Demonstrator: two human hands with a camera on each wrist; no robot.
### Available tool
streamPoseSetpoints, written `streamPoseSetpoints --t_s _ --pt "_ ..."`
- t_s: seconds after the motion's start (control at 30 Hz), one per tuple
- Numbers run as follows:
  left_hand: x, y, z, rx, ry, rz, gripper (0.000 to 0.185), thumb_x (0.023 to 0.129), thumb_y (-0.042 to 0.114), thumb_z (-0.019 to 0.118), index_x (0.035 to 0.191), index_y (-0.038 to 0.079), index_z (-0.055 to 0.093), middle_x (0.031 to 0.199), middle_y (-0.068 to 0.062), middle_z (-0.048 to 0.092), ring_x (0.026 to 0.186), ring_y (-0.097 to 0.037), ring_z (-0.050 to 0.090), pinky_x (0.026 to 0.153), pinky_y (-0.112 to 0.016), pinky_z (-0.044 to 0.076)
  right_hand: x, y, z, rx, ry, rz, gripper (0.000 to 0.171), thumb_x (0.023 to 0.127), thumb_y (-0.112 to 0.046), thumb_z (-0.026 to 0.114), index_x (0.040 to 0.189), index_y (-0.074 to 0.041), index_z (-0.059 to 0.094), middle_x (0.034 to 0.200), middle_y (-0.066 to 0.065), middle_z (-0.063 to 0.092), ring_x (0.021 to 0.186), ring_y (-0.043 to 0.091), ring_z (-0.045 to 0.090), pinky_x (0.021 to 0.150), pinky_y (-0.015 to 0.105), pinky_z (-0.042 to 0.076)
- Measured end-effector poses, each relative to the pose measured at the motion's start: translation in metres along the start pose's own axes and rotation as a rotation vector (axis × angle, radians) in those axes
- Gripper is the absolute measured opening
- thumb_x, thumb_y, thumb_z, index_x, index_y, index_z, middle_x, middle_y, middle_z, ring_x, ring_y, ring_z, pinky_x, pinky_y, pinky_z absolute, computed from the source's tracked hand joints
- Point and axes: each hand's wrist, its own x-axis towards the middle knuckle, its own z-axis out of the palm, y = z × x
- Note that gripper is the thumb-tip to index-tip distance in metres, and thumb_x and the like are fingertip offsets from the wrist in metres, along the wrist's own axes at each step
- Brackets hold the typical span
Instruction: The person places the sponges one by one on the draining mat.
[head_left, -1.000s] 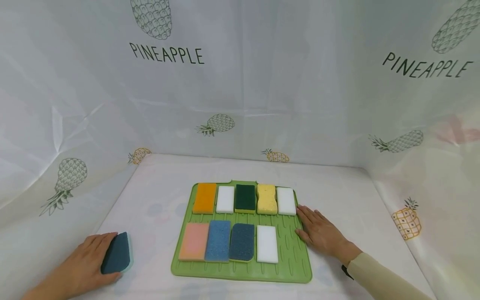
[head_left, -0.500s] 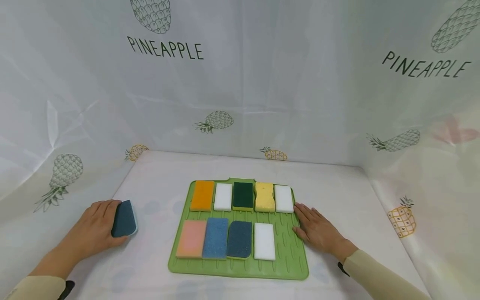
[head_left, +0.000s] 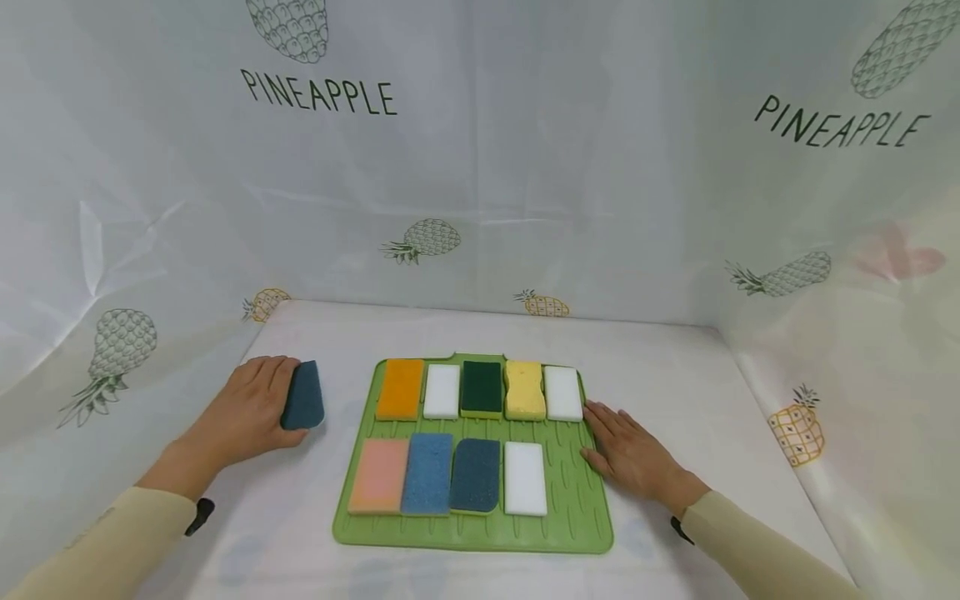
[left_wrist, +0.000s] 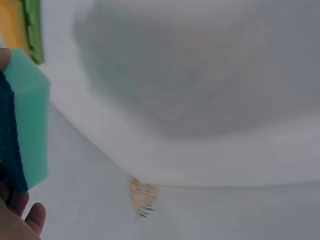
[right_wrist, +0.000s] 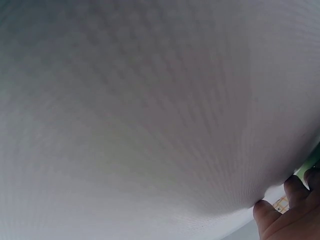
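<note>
My left hand (head_left: pixel 247 412) grips a sponge (head_left: pixel 303 396) to the left of the green mat (head_left: pixel 577 500). In the left wrist view this sponge (left_wrist: pixel 32 120) has a dark blue scouring face and mint-green foam, pinched between thumb and fingers. Along the mat's right edge lies my right hand (head_left: pixel 633 454), its fingers extended and touching the rim beside a white sponge (head_left: pixel 563 393). An orange sponge (head_left: pixel 400 389) is the mat's nearest sponge to the left hand. The right wrist view shows mostly pale cloth, with a few fingertips (right_wrist: pixel 295 187) at its lower right.
Across the mat's back row are also white, dark green (head_left: pixel 482 387) and yellow (head_left: pixel 524 390) sponges. Its front row has pink (head_left: pixel 379 475), blue (head_left: pixel 427 473), dark blue (head_left: pixel 475 475) and white (head_left: pixel 525 478) ones. Pineapple-print sheeting (head_left: pixel 585 167) walls the table at back and sides.
The left hand has carried the mint-and-blue sponge forward and to the right, closer to the mat's back left corner. My right hand stays at the mat's right edge. The head view has shifted slightly.
</note>
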Motion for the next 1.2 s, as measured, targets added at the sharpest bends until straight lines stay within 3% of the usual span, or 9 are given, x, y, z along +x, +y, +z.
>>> streamPoseSetpoints --t_s 0.17,0.33,0.5,0.73,0.97,1.2 --pt "0.035 0.024 -0.001 -0.024 -0.034 -0.001 0.106 0.064 0.053 0.092 0.134 -0.014 0.050 0.123 -0.031 0.061 0.114 -0.045 0.056 0.097 -0.059 0.049 0.002 0.000 0.001 -0.006 -0.005 -0.008 0.076 0.110 -0.050 0.050 0.163 0.002 0.035 0.170 0.017 0.036 0.156 0.037 0.038 0.125 0.057 0.035" --pt "0.072 0.061 0.001 -0.096 -0.096 -0.010 0.107 0.068 0.056 0.092 0.139 -0.012 0.049 0.129 -0.030 0.060 0.118 -0.044 0.055 0.101 -0.060 0.049 0.005 0.000 -0.002 -0.014 -0.012 -0.013 0.076 0.110 -0.051 0.050 0.163 0.002 0.035 0.170 0.017 0.036 0.156 0.036 0.037 0.125 0.057 0.034" --pt "0.108 0.110 0.003 -0.177 -0.119 0.019 0.109 0.072 0.061 0.089 0.144 -0.009 0.048 0.135 -0.026 0.059 0.125 -0.041 0.054 0.106 -0.058 0.047 0.008 -0.001 -0.005 -0.014 -0.031 -0.011 0.077 0.110 -0.052 0.049 0.164 0.001 0.033 0.171 0.016 0.034 0.157 0.036 0.036 0.126 0.057 0.032" --pt "0.154 0.197 0.000 -0.305 -0.249 0.105 0.110 0.080 0.069 0.081 0.153 -0.004 0.042 0.147 -0.021 0.054 0.133 -0.036 0.051 0.114 -0.052 0.044 0.007 0.002 -0.006 -0.022 -0.047 -0.003 0.077 0.110 -0.052 0.048 0.164 0.001 0.033 0.171 0.016 0.034 0.157 0.036 0.035 0.126 0.057 0.032" --pt "0.173 0.274 0.013 -0.260 -0.359 0.165 0.111 0.082 0.078 0.073 0.157 0.002 0.041 0.150 -0.013 0.053 0.135 -0.028 0.049 0.110 -0.043 0.048 0.005 0.005 -0.006 -0.022 -0.047 -0.002 0.077 0.109 -0.052 0.050 0.164 0.000 0.034 0.171 0.016 0.035 0.157 0.036 0.036 0.125 0.058 0.033" --pt "0.175 0.320 0.034 -0.194 -0.367 0.200 0.108 0.083 0.083 0.066 0.153 0.003 0.048 0.143 -0.010 0.058 0.130 -0.025 0.052 0.106 -0.037 0.050 0.001 0.005 -0.006 -0.056 -0.027 -0.037 0.072 0.109 -0.044 0.054 0.163 0.001 0.036 0.169 0.017 0.037 0.155 0.036 0.039 0.123 0.058 0.037"
